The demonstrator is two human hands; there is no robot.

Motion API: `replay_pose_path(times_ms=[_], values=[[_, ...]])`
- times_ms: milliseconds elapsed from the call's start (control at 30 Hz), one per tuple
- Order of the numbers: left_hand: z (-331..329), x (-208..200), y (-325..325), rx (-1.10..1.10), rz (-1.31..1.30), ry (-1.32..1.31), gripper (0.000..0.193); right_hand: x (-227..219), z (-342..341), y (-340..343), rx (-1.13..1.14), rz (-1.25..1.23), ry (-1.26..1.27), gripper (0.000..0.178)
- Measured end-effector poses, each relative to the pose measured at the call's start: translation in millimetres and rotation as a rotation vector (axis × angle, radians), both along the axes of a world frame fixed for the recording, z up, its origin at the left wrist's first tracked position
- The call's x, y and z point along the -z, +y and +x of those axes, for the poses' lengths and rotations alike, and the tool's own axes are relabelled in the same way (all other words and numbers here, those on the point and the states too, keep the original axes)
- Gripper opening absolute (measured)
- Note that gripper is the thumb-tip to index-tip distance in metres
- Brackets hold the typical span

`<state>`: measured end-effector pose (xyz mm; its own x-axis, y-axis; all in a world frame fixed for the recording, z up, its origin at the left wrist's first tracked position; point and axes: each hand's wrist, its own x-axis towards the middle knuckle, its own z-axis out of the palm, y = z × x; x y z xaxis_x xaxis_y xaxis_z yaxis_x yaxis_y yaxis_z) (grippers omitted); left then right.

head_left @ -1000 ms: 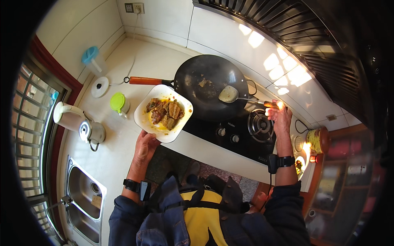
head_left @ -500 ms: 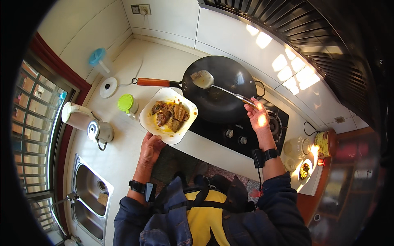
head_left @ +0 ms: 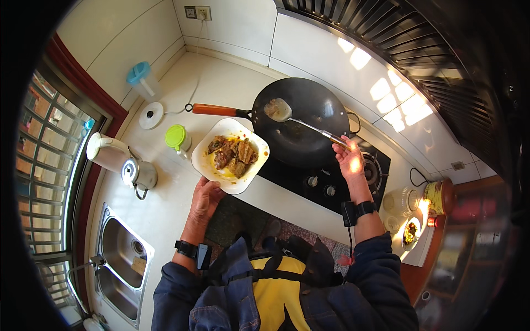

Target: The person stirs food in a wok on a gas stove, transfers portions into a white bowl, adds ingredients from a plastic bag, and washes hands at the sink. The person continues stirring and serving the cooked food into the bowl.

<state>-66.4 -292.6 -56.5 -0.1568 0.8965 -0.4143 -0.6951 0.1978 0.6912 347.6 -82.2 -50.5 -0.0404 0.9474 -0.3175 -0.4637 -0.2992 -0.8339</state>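
Observation:
A white square dish (head_left: pixel 202 158) is gripped at its near rim by my left hand (head_left: pixel 206 201), thumb on the edge. Browned chunks of meat (head_left: pixel 234 155) in yellowish oil lie in it. My right hand (head_left: pixel 351 158) is closed on the handle of a spatula (head_left: pixel 312 128) with a rounded metal head. That head, with some brown residue on it, is over the dark wok (head_left: pixel 301 148). The wok sits on the black gas stove (head_left: pixel 326 183), its wooden handle (head_left: pixel 218 111) pointing left, just beyond the dish.
Left of the dish stand a green-lidded cup (head_left: pixel 177 138), a metal kettle (head_left: pixel 139 175), a blue-lidded pitcher (head_left: pixel 142 80) and a white lid (head_left: pixel 151 115). A double sink (head_left: pixel 122 248) is at lower left. Glass jars (head_left: pixel 402 202) and a small bowl (head_left: pixel 410 234) stand right. The range hood (head_left: pixel 408 44) hangs above.
The whole view has shifted slightly. My right hand has tipped the spatula a little, its head still over the wok. My left hand keeps the dish in nearly the same place.

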Motion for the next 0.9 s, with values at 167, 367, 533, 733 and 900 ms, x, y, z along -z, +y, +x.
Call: replay_pose_path(times_ms=[167,367,533,733,900], values=[[0,2,2,0.016,-0.02,0.015,0.05,-1,-6,-2,0.023,0.019,0.042,0.043],[1,-1,10,0.019,0.04,-0.03,0.045,-22,-10,2,-0.031,0.102,0.047,0.038],[2,-3,16,0.042,0.089,-0.047,0.048,-89,1,-12,-0.04,0.159,-0.071,0.037],[4,-4,26,0.048,0.095,-0.061,0.045,-173,-18,-52,-0.176,0.283,-0.313,0.036],[7,-6,29,0.062,0.113,-0.074,0.046,-210,-47,-85,-0.429,0.477,-0.465,0.033]])
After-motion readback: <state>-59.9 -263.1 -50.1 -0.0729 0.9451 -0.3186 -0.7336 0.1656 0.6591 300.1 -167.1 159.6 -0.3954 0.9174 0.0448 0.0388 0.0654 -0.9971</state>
